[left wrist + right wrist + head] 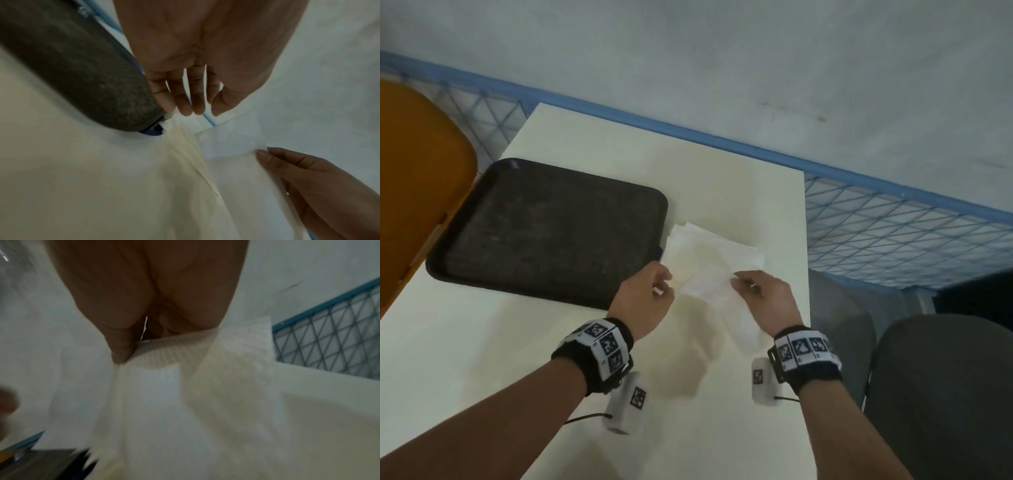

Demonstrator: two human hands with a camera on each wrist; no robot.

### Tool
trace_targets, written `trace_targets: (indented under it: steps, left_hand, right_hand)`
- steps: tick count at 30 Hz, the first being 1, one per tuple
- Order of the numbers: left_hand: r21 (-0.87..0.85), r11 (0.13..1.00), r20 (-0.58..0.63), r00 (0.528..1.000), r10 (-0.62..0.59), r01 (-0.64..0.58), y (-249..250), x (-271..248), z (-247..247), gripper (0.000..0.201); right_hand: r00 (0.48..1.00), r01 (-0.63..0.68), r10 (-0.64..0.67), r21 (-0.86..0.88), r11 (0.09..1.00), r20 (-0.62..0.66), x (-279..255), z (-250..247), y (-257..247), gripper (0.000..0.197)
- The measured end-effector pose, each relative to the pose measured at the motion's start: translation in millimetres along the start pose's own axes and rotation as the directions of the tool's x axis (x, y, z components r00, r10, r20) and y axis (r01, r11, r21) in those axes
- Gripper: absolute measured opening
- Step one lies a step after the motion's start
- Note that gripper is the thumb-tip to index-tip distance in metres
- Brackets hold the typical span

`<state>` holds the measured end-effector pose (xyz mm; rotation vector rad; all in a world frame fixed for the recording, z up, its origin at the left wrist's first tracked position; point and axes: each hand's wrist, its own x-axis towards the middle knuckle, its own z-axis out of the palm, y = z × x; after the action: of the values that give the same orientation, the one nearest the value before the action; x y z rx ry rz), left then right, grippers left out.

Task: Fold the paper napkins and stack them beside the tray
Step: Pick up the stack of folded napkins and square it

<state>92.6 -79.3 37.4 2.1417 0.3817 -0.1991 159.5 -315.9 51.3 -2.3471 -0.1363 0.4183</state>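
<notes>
White paper napkin [717, 294]: raised over the cream surface [482, 342], just right of the dark rectangular tray [544, 233].
Right hand [763, 298]: pinches the napkin's edge.
Left hand [647, 298]: fingers loose, holding nothing, beside the sheet.
</notes>
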Motion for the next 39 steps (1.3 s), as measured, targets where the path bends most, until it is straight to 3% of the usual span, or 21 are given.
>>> trace_targets:
  steps: [3,7,9,12,15,18,23,27,31,34,37,39]
  left_hand:
    - [-0.09,0.957,0.088,0.959,-0.269,0.277,-5.7,11.5,13.2,0.018]
    - [-0.316,0.757,0.285,0.818,-0.499,0.572,2.6,19.9,37.3,0.032]
    - [-0.415,0.643,0.346,0.765,-0.543,0.644,9.9,24.1,48.4,0.039]
    - [-0.512,0.535,0.369,0.734,-0.57,0.673,16.0,32.8,63.2,0.045]
    - [-0.55,0.504,0.362,0.734,-0.575,0.666,19.4,42.6,71.6,0.053]
    - [-0.56,0.519,0.331,0.748,-0.575,0.646,25.4,50.1,71.3,0.048]
    - [-0.388,0.732,0.252,0.828,-0.5,0.56,25.2,58.2,63.1,0.041]
    - [-0.233,0.837,0.266,0.861,-0.434,0.494,-0.9,70.6,70.5,0.045]
    - [-0.288,0.822,0.259,0.866,-0.428,0.492,8.7,55.2,60.6,0.065]
    - [-0.326,0.815,0.237,0.876,-0.421,0.48,15.5,38.6,47.2,0.082]
    - [-0.457,0.811,0.317,0.919,-0.235,0.365,23.8,22.2,23.0,0.079]
    - [-0.549,0.791,0.353,0.933,-0.073,0.269,33.5,10.5,4.8,0.06]
  right_hand:
    - [0.998,-0.013,0.015,-0.031,0.999,0.056,58.6,-20.9,-6.4,0.025]
    - [0.985,0.079,-0.065,-0.08,0.994,0.161,124.4,-16.8,-17.3,0.023]
    - [0.976,0.104,-0.077,-0.121,0.987,0.206,147.5,-5.4,-17.5,0.025]
    - [0.963,0.138,-0.057,-0.3,0.944,0.262,165.1,14.1,-10.4,0.038]
    - [0.945,0.158,0.014,-0.492,0.856,0.328,164.7,25.3,-5.0,0.053]
    - [0.941,0.07,0.094,-0.456,0.887,0.326,156.7,29.3,4.7,0.064]
    - [0.929,-0.164,0.247,-0.293,0.942,0.276,126.7,34.1,23.3,0.078]
    - [0.921,-0.323,0.331,-0.07,0.944,0.206,98.8,43.2,28.0,0.057]
    - [0.937,-0.34,0.327,0.106,0.934,0.12,72.9,38.1,20.1,0.039]
    - [0.96,-0.278,0.269,0.292,0.915,0.074,49.4,23.3,8.3,0.038]
    - [0.987,-0.163,0.146,0.453,0.877,0.074,18.7,8.6,-11.5,0.053]
    - [0.994,-0.094,0.05,0.546,0.833,0.096,-0.3,4.5,-26.8,0.064]
